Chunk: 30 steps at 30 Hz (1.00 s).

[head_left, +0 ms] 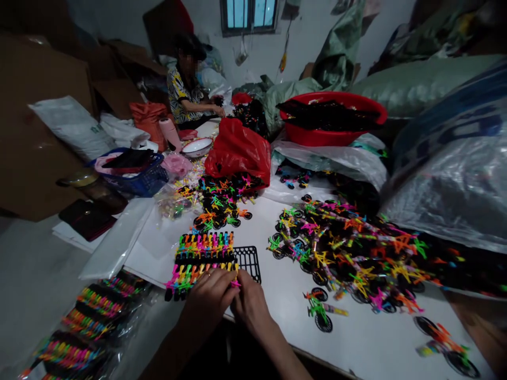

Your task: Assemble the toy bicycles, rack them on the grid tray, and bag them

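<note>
My left hand (212, 293) and my right hand (251, 302) meet at the table's near edge, fingers closed around a small toy bicycle (235, 284). Only bits of its pink and yellow plastic show; the fingers hide the rest. It is at the right end of the nearer row of upright toy bicycles (186, 275), packed side by side in bright colors. A second such row (206, 243) stands behind. Both rows are on a black plastic grid rack (249, 259), whose bare right part shows beyond my right hand.
A large heap of toy bicycles (348, 248) spreads on the right, with a loose green one (319, 311) closer. More spill from a red bag (240, 150). Filled clear packs (83, 322) lie lower left. Behind are a blue basket (138, 179), a red basin (328, 137) and a seated person (188, 89).
</note>
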Each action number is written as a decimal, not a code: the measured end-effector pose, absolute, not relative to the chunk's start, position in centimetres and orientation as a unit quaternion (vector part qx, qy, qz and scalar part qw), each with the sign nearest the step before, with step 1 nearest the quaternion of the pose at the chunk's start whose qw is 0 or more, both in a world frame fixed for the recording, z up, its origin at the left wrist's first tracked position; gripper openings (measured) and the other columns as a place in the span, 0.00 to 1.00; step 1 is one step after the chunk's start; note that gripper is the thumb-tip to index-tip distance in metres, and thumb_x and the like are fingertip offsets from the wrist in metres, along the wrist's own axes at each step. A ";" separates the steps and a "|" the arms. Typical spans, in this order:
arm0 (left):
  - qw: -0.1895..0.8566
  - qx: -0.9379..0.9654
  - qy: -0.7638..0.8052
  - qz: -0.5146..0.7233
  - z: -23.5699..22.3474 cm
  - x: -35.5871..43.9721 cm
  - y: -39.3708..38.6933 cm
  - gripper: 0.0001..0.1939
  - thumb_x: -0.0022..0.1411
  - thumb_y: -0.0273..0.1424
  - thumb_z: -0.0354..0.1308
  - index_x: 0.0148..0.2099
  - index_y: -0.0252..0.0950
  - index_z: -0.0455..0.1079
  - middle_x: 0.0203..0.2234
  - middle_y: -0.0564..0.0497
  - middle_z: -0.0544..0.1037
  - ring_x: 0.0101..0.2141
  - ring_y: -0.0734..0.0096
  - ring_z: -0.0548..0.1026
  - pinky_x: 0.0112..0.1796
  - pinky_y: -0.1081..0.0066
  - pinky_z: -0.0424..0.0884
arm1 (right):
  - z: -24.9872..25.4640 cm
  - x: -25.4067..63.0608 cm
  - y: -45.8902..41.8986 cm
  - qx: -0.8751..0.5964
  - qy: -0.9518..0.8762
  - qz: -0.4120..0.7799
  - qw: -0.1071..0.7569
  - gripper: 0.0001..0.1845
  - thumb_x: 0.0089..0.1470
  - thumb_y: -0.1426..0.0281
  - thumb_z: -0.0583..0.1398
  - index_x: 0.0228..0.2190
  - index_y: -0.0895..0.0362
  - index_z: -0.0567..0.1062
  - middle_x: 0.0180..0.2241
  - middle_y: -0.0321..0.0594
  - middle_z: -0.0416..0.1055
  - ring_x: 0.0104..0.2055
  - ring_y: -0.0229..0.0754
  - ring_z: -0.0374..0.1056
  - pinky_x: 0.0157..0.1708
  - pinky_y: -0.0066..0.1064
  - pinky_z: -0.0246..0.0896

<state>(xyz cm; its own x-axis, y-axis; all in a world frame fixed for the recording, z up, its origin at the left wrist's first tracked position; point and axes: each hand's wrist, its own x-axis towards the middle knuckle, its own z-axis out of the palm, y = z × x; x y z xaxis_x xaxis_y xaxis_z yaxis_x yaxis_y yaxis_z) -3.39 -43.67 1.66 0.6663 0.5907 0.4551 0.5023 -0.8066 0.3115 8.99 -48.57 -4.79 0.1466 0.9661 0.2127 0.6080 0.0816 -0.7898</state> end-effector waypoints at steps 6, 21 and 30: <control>0.032 0.922 0.259 0.287 0.6 -3.7 -43.2 0.09 0.66 0.28 0.48 0.39 0.36 0.70 0.32 0.51 0.76 0.35 0.69 0.73 0.39 0.68 0.68 | -4.6 8.8 -48.6 -0.629 -0.629 0.238 0.390 0.10 0.58 0.68 0.47 0.33 0.58 0.65 0.27 0.40 0.66 0.27 0.41 0.63 0.26 0.28 0.55; -0.026 0.933 0.230 0.277 0.2 -4.2 -43.1 0.12 0.68 0.25 0.46 0.41 0.36 0.71 0.34 0.51 0.77 0.38 0.68 0.72 0.45 0.66 0.62 | 2.0 25.0 -42.7 -0.846 -0.532 0.022 0.021 0.11 0.56 0.76 0.54 0.27 0.63 0.75 0.27 0.51 0.72 0.30 0.49 0.69 0.29 0.34 0.59; -0.024 0.925 0.244 0.289 3.4 -3.3 -42.0 0.09 0.64 0.29 0.51 0.46 0.35 0.68 0.40 0.46 0.75 0.43 0.60 0.71 0.45 0.60 0.64 | 1.4 18.7 -44.4 -0.680 -0.728 -0.014 0.091 0.11 0.54 0.79 0.55 0.39 0.56 0.69 0.39 0.42 0.67 0.39 0.42 0.63 0.37 0.29 0.57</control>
<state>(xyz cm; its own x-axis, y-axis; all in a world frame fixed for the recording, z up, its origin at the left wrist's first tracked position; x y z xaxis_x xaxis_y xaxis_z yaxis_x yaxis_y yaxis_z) -3.26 -42.05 3.39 0.7141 0.4374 0.5466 0.4653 -0.8799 0.0963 18.70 -44.37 1.43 -0.0596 0.9866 0.1518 0.9918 0.0757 -0.1028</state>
